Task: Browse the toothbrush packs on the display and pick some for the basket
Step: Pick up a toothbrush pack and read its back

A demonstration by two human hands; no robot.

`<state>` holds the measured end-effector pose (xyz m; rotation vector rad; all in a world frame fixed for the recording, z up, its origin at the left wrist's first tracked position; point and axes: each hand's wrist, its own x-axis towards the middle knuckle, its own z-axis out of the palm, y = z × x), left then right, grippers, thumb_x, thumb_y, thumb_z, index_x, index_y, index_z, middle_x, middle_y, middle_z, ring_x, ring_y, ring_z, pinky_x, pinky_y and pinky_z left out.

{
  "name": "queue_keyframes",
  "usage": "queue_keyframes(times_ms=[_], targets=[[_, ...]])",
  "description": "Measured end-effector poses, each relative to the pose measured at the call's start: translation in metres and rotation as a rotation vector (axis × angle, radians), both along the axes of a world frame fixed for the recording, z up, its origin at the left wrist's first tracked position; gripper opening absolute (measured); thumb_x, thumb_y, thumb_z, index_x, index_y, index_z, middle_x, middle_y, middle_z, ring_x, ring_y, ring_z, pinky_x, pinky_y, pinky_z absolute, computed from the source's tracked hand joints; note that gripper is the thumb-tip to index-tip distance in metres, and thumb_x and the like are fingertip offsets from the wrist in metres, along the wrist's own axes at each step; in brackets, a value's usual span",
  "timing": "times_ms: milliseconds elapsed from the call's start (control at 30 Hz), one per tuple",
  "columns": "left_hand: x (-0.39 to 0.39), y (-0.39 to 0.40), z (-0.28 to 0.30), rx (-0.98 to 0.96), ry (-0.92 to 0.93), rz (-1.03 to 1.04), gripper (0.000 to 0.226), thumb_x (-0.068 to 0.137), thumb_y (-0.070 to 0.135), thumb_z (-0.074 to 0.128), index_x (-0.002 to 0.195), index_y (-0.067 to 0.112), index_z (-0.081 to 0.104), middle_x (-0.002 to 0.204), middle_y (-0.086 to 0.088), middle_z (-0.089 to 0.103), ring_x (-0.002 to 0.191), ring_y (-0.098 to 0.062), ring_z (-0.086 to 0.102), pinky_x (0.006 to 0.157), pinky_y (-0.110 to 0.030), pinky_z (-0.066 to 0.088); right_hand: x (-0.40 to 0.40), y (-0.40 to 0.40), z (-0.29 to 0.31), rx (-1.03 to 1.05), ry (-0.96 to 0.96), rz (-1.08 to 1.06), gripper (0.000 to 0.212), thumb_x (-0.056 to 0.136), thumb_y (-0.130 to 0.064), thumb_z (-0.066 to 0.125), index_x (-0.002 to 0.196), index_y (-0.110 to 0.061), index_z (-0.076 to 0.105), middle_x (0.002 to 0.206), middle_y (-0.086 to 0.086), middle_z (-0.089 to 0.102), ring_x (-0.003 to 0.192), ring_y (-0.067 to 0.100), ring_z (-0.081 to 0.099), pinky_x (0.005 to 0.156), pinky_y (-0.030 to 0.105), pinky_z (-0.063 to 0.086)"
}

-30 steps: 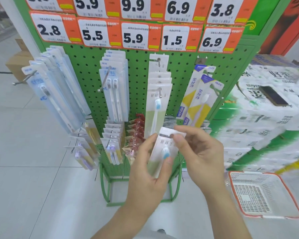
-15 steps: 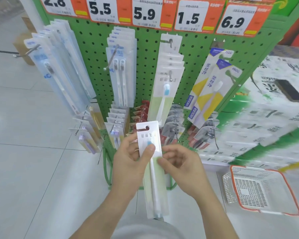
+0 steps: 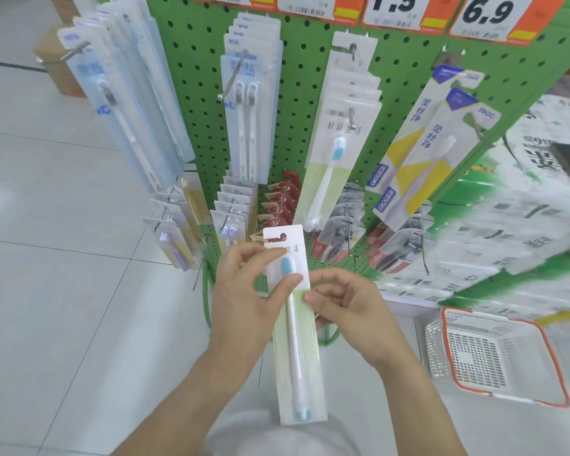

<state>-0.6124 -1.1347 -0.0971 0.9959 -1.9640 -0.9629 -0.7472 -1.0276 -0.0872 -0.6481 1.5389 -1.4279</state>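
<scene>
A white-and-pale-green toothbrush pack [image 3: 298,340] with a blue-headed brush stands upright in front of me, held in both hands. My left hand [image 3: 247,301] grips its upper part, thumb across the front just below the brush head. My right hand [image 3: 346,307] pinches the pack's right edge at mid height. More packs of the same kind [image 3: 338,149] hang on a hook of the green pegboard display [image 3: 198,103]. The white basket with an orange rim [image 3: 494,353] sits on the floor at the lower right.
Blue packs [image 3: 129,103] hang at the left, twin-brush packs [image 3: 249,103] in the middle, yellow-and-white packs [image 3: 431,153] at the right. Small packs and razors fill the lower hooks [image 3: 280,205]. Stacked tissue cartons [image 3: 514,232] stand right of the display. A cardboard box [image 3: 55,60] lies far left.
The pack came off the hook area and down toward me, turning from tilted to upright. Both hands shifted along it, and my view dropped lower on the display.
</scene>
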Motion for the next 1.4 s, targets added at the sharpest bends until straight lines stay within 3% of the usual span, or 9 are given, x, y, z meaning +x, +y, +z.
queue_keyframes(times_ms=[200, 333, 500, 600, 700, 967, 1233, 1300, 1400], targets=[[0.004, -0.014, 0.003, 0.006, 0.019, 0.076, 0.035, 0.076, 0.035, 0.084, 0.109, 0.028, 0.075, 0.09, 0.014, 0.058, 0.093, -0.018, 0.056, 0.085, -0.039, 0.049, 0.003, 0.007, -0.006, 0.183, 0.09, 0.299, 0.005, 0.095, -0.012, 0.07, 0.101, -0.011, 0.069, 0.071, -0.001, 0.067, 0.062, 0.013, 0.051, 0.06, 0.022, 0.042], [0.007, -0.016, 0.0, -0.002, 0.039, 0.09, 0.034, 0.077, 0.031, 0.085, 0.108, 0.028, 0.073, 0.085, 0.015, 0.059, 0.087, -0.017, 0.057, 0.083, -0.039, 0.05, 0.008, 0.006, -0.007, 0.201, 0.05, 0.304, 0.003, 0.096, -0.009, 0.068, 0.097, -0.01, 0.069, 0.069, -0.003, 0.07, 0.059, 0.009, 0.057, 0.06, 0.021, 0.047], [0.01, -0.02, -0.002, 0.033, 0.049, 0.096, 0.034, 0.077, 0.029, 0.085, 0.109, 0.029, 0.073, 0.083, 0.01, 0.06, 0.083, -0.015, 0.054, 0.083, -0.02, 0.043, 0.008, 0.005, -0.006, 0.284, 0.033, 0.281, 0.02, 0.092, -0.026, 0.073, 0.083, -0.008, 0.074, 0.073, 0.019, 0.07, 0.062, 0.021, 0.059, 0.06, 0.028, 0.051], [0.014, -0.024, -0.002, 0.028, 0.053, 0.132, 0.034, 0.077, 0.027, 0.085, 0.108, 0.031, 0.072, 0.083, 0.012, 0.059, 0.082, -0.009, 0.052, 0.081, -0.013, 0.04, 0.004, 0.009, -0.007, 0.339, 0.08, 0.342, 0.026, 0.091, -0.038, 0.072, 0.071, -0.022, 0.073, 0.069, 0.013, 0.065, 0.064, 0.022, 0.055, 0.063, 0.032, 0.051], [0.016, -0.027, -0.004, 0.02, 0.032, 0.153, 0.034, 0.077, 0.026, 0.086, 0.107, 0.031, 0.072, 0.084, 0.012, 0.059, 0.082, -0.003, 0.05, 0.08, -0.014, 0.041, 0.001, 0.013, -0.01, 0.31, 0.038, 0.398, 0.005, 0.092, -0.027, 0.076, 0.092, -0.022, 0.077, 0.079, 0.007, 0.073, 0.071, 0.02, 0.057, 0.071, 0.035, 0.049], [0.017, -0.03, -0.01, 0.049, 0.006, 0.164, 0.034, 0.079, 0.025, 0.084, 0.11, 0.027, 0.071, 0.085, 0.007, 0.061, 0.08, -0.003, 0.051, 0.078, -0.007, 0.037, -0.003, 0.016, -0.017, 0.249, 0.115, 0.409, 0.049, 0.072, -0.004, 0.09, 0.113, -0.025, 0.073, 0.088, 0.004, 0.076, 0.069, 0.014, 0.062, 0.069, 0.025, 0.051], [0.013, -0.029, -0.014, 0.43, 0.076, 0.136, 0.022, 0.089, 0.026, 0.076, 0.106, 0.027, 0.064, 0.089, 0.001, 0.068, 0.072, -0.009, 0.067, 0.07, -0.018, 0.054, -0.003, 0.017, -0.025, 0.296, 0.259, 0.337, 0.044, 0.056, -0.025, 0.098, 0.091, -0.033, 0.073, 0.08, 0.003, 0.073, 0.069, 0.015, 0.062, 0.063, 0.034, 0.051], [0.013, -0.031, -0.016, 0.523, 0.169, 0.146, 0.02, 0.09, 0.02, 0.075, 0.107, 0.02, 0.065, 0.09, -0.008, 0.071, 0.073, -0.02, 0.073, 0.071, -0.032, 0.06, -0.005, 0.018, -0.025, 0.307, 0.281, 0.334, 0.042, 0.056, -0.024, 0.099, 0.089, -0.033, 0.074, 0.083, 0.004, 0.074, 0.071, 0.014, 0.063, 0.067, 0.039, 0.054], [0.011, -0.03, -0.013, 0.626, 0.302, 0.147, 0.018, 0.092, 0.004, 0.07, 0.109, 0.006, 0.064, 0.089, -0.016, 0.071, 0.069, -0.02, 0.074, 0.067, -0.027, 0.06, -0.006, 0.02, -0.023, 0.279, 0.262, 0.306, 0.031, 0.066, -0.028, 0.096, 0.091, -0.029, 0.078, 0.09, -0.003, 0.077, 0.079, 0.014, 0.071, 0.08, 0.046, 0.059]])
